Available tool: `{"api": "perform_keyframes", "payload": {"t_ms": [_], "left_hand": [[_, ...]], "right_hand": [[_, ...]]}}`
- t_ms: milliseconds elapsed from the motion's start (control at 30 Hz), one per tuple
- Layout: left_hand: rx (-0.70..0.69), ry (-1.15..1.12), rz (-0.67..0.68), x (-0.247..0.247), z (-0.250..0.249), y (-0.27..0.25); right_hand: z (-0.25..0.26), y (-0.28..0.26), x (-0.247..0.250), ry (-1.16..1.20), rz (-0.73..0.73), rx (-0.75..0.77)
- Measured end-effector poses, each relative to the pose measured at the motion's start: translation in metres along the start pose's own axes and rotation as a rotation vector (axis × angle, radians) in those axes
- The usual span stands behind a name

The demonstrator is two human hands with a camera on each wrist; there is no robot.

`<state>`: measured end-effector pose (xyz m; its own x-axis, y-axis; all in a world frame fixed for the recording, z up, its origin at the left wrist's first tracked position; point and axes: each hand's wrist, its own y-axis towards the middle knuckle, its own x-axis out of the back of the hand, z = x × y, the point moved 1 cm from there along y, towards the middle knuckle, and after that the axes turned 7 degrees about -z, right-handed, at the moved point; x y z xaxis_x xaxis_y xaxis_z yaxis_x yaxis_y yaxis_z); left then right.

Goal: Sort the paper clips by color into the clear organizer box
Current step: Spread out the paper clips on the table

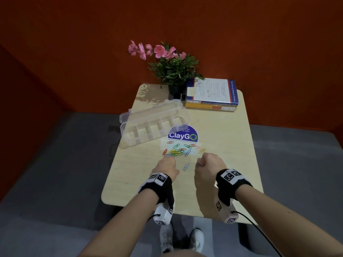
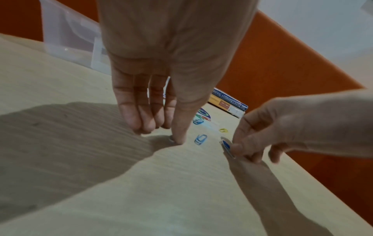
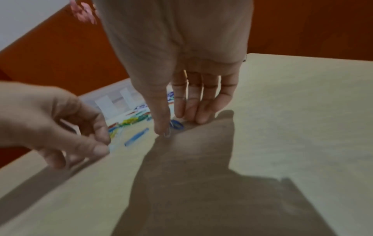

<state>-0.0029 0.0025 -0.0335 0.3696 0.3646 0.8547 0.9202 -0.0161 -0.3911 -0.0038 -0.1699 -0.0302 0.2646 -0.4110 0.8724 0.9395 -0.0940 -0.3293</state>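
Several coloured paper clips lie in a pile (image 1: 177, 151) on the pale table (image 1: 222, 138), just before a blue round sticker. The clear organizer box (image 1: 154, 127) stands open at the table's left, its compartments bare. My left hand (image 1: 174, 160) is at the pile's near edge. Thumb and fingers point down and pinch a pale clip (image 2: 171, 138) against the tabletop. My right hand (image 1: 199, 164) is curled to the right of it and pinches a blue clip (image 2: 227, 145) between thumb and fingers. A loose blue clip (image 1: 186, 166) lies between the hands, and a yellow one (image 1: 202, 151) beyond the right hand.
A potted plant with pink flowers (image 1: 172, 71) and a stack of books (image 1: 211, 95) stand at the table's far edge. The box's lid (image 1: 148, 110) is tipped back toward the plant. Grey floor surrounds the small table.
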Motion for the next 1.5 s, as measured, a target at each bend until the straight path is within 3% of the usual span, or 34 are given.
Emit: {"api": "perform_keyframes", "payload": {"t_ms": [200,400,500,633,767,867,967,1100,1167,1333,1500], "left_hand": [[-0.022,0.048,0.016,-0.001,-0.001,0.006],[-0.134,0.045,0.024,0.001,-0.003,0.009],[-0.166,0.041,0.025,0.001,-0.002,0.009],[-0.130,-0.073,-0.030,0.003,0.008,0.012],[0.041,-0.322,-0.147,0.015,0.022,0.017],[0.234,-0.516,-0.155,0.020,0.030,0.020],[0.282,-0.609,-0.110,0.022,0.027,0.019],[0.255,-0.587,-0.102,0.023,0.015,0.014],[0.226,-0.511,-0.111,0.021,0.009,0.011],[0.098,-0.237,-0.148,0.015,0.000,0.011],[0.086,-0.123,-0.116,0.011,-0.002,0.019]], "right_hand": [[0.006,-0.001,-0.008,0.028,-0.010,0.061],[0.009,0.003,-0.008,-0.046,0.050,0.110],[0.003,0.006,-0.005,0.189,-0.023,-0.041],[-0.006,0.013,0.001,0.716,-0.048,-0.267],[0.003,0.013,0.004,1.059,0.120,-0.355],[0.008,0.020,0.002,1.166,0.125,-0.444],[0.014,0.035,-0.001,1.018,0.084,-0.397],[0.026,0.042,0.006,0.349,0.026,-0.007],[0.030,0.042,0.007,0.110,0.060,0.109],[0.027,0.037,0.001,0.053,0.029,0.103],[0.020,0.030,-0.006,-0.069,0.043,0.109]]}}
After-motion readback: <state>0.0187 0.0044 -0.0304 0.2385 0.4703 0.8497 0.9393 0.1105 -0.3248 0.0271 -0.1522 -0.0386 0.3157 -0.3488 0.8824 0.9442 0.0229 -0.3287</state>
